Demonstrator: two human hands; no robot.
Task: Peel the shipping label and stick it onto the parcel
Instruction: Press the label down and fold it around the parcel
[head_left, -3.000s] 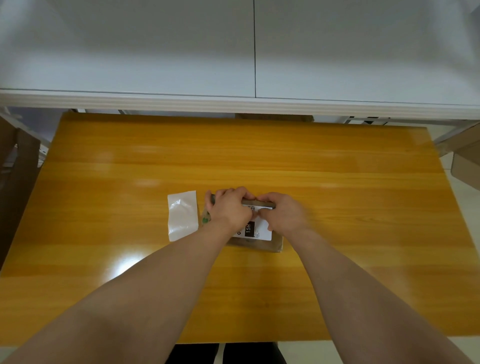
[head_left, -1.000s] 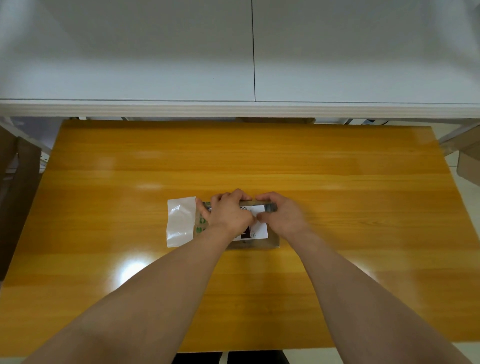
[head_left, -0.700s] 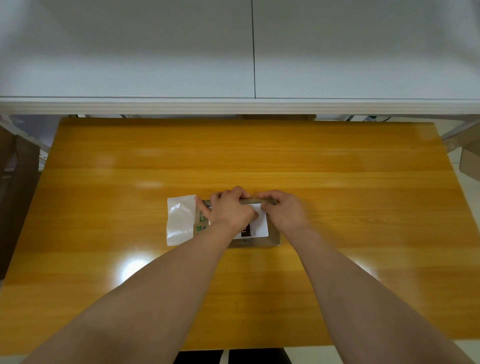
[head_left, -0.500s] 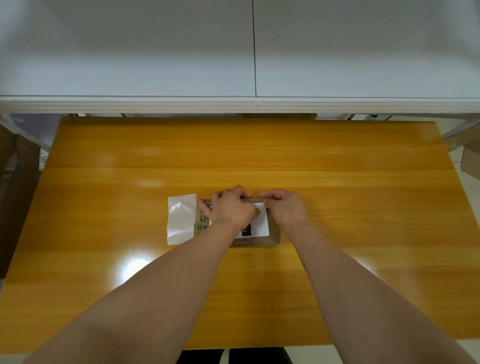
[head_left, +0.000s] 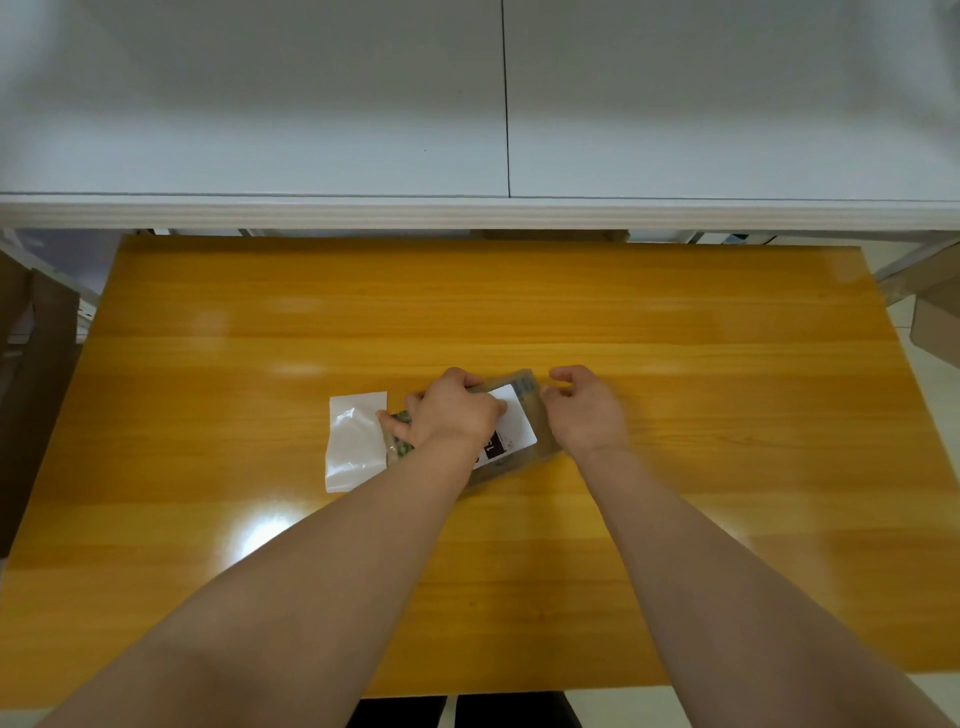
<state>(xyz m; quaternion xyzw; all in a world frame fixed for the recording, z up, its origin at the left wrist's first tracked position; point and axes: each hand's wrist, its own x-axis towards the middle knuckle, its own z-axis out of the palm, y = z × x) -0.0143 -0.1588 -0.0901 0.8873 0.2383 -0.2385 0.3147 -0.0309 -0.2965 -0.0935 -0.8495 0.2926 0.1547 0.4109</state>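
parcel (head_left: 511, 467) turned, right hand (head_left: 584, 415) moved rightwards

The bench (head_left: 675, 415) is glossy, orange-yellow wood grain with white glare at 7 o'clock. The parcel (head_left: 543, 447) is matt brown cardboard, its shipping label (head_left: 514, 421) smooth white paper. At its 9 o'clock the backing sheet (head_left: 353, 441) is shiny, crinkled and translucent

The surface (head_left: 675, 322) lies open beyond the parcel (head_left: 525, 388) up to the white ledge (head_left: 467, 213) along its far edge, and out to the right. Just left of the parcel a white backing sheet (head_left: 353, 441) lies. Cardboard (head_left: 36, 389) stands beside both side edges
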